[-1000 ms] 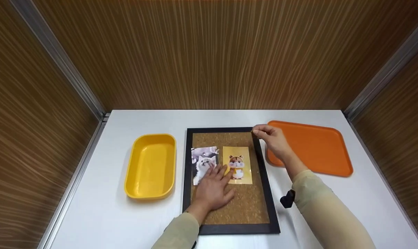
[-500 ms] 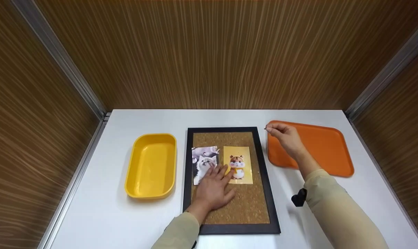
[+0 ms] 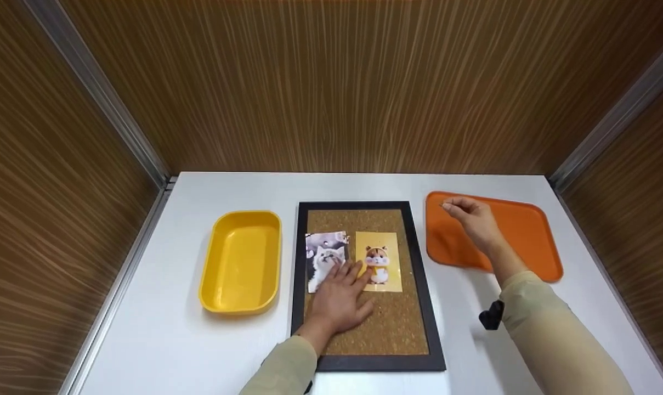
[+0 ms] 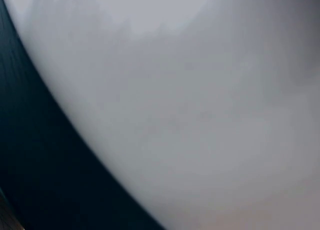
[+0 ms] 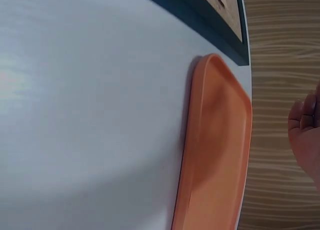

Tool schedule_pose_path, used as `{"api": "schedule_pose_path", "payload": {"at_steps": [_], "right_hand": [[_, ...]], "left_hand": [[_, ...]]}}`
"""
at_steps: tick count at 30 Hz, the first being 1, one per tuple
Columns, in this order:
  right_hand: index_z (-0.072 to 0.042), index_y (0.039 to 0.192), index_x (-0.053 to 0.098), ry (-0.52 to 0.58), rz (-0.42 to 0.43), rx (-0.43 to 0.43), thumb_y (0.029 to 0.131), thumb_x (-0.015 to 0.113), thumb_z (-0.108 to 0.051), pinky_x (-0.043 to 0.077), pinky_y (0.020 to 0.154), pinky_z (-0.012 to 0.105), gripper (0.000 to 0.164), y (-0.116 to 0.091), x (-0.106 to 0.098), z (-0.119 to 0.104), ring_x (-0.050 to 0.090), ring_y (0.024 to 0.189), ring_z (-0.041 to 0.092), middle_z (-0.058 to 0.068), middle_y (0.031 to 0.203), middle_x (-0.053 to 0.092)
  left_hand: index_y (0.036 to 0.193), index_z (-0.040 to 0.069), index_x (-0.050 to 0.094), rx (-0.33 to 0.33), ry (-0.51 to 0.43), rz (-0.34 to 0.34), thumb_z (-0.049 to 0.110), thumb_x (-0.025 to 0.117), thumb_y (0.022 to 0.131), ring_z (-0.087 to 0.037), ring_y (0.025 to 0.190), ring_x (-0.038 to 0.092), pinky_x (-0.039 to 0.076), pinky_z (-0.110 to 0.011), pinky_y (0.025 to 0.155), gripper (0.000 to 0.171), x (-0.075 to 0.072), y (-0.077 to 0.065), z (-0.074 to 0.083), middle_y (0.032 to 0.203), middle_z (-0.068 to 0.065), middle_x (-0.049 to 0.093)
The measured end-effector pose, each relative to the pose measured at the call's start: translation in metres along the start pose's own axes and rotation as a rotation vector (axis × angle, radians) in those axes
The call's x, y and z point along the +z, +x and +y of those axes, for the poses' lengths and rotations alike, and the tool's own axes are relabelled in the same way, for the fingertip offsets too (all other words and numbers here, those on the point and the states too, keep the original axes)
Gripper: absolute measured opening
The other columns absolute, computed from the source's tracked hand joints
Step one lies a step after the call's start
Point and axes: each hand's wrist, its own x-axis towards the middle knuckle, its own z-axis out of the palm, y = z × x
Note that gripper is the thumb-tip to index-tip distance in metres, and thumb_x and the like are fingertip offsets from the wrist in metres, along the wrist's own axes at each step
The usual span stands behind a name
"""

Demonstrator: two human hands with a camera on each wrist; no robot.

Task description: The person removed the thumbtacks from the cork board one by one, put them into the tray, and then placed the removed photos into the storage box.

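My left hand [image 3: 339, 302] rests spread on the cork board [image 3: 378, 329], which has a black frame. Its fingertips lie over the lower parts of two pictures: a kitten photo [image 3: 321, 263] on the left and a yellow hamster card [image 3: 386, 241] on the right. Above the left part of the orange tray [image 3: 517, 236], my right hand [image 3: 476, 222] pinches a tiny pin-like thing [image 3: 441, 205] between thumb and forefinger; most of it is hidden. In the right wrist view, only part of that hand [image 5: 305, 132] shows at the edge.
A yellow bin [image 3: 204, 274] stands left of the board. White table surface [image 3: 145, 334] surrounds these things, with wood-grain walls [image 3: 331, 88] at the back and sides. The left wrist view shows mostly blurred white and a dark board edge [image 4: 55, 155].
My right hand has moved right, from the board's upper right corner to over the orange tray, still pinching the tiny pin-like thing. The left hand has stayed in place on the board.
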Motion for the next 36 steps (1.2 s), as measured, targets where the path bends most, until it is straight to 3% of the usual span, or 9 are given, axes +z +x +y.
{"api": "schedule_pose_path", "payload": {"at_steps": [6,9,13,18,22,28,36], "right_hand": [[0.011,0.132,0.062,-0.032,-0.007,0.055,0.108,0.065,-0.024,0.050,0.100,0.020,0.043,-0.005,-0.016,0.004,0.059,0.113,0.019,-0.003,0.114,0.069],[0.012,0.134,0.061,-0.041,-0.012,0.086,0.109,0.063,-0.022,0.050,0.097,0.017,0.042,-0.011,-0.021,-0.003,0.058,0.111,0.017,-0.005,0.114,0.068],[0.015,0.133,0.059,-0.037,-0.010,0.101,0.109,0.063,-0.019,0.050,0.094,0.015,0.042,-0.019,-0.024,-0.011,0.057,0.109,0.018,0.002,0.115,0.068],[0.012,0.135,0.060,-0.072,0.013,0.118,0.109,0.063,-0.026,0.049,0.091,0.016,0.046,-0.015,-0.034,0.010,0.053,0.111,0.023,0.001,0.116,0.067],[0.006,0.138,0.061,-0.133,0.025,0.155,0.108,0.062,-0.037,0.048,0.098,0.021,0.052,-0.014,-0.043,0.026,0.052,0.117,0.027,0.003,0.124,0.065],[-0.001,0.141,0.061,-0.169,0.028,0.231,0.106,0.062,-0.047,0.044,0.110,0.037,0.058,-0.020,-0.048,0.033,0.047,0.126,0.034,0.013,0.137,0.059],[-0.002,0.147,0.058,-0.145,0.021,0.304,0.109,0.059,-0.042,0.043,0.112,0.038,0.055,-0.024,-0.051,0.044,0.047,0.129,0.034,0.016,0.143,0.057]], "left_hand": [[0.165,0.026,0.041,0.001,0.009,0.003,0.066,0.036,0.106,-0.027,0.156,0.035,0.023,-0.048,0.129,0.072,0.001,0.001,0.000,0.169,-0.002,0.040],[0.165,0.027,0.041,-0.007,0.005,-0.005,0.066,0.035,0.105,-0.026,0.157,0.034,0.023,-0.047,0.129,0.072,0.002,0.000,-0.001,0.169,-0.002,0.039],[0.165,0.027,0.042,-0.010,0.003,0.002,0.066,0.037,0.105,-0.026,0.157,0.034,0.022,-0.046,0.130,0.072,0.002,0.000,-0.002,0.169,-0.001,0.040],[0.164,0.027,0.043,-0.008,0.016,0.003,0.066,0.037,0.105,-0.026,0.157,0.034,0.022,-0.046,0.130,0.071,0.002,0.000,-0.001,0.169,-0.001,0.040],[0.165,0.028,0.041,-0.015,-0.001,-0.021,0.067,0.035,0.105,-0.025,0.158,0.032,0.020,-0.046,0.130,0.072,0.001,0.001,0.001,0.170,0.000,0.038],[0.166,0.028,0.039,-0.023,0.003,-0.043,0.068,0.033,0.105,-0.025,0.158,0.031,0.018,-0.045,0.131,0.073,0.001,0.001,0.003,0.171,0.000,0.036],[0.166,0.028,0.039,-0.019,0.009,-0.035,0.068,0.030,0.106,-0.025,0.159,0.029,0.018,-0.046,0.131,0.073,0.000,-0.001,0.003,0.172,0.000,0.035]]}}
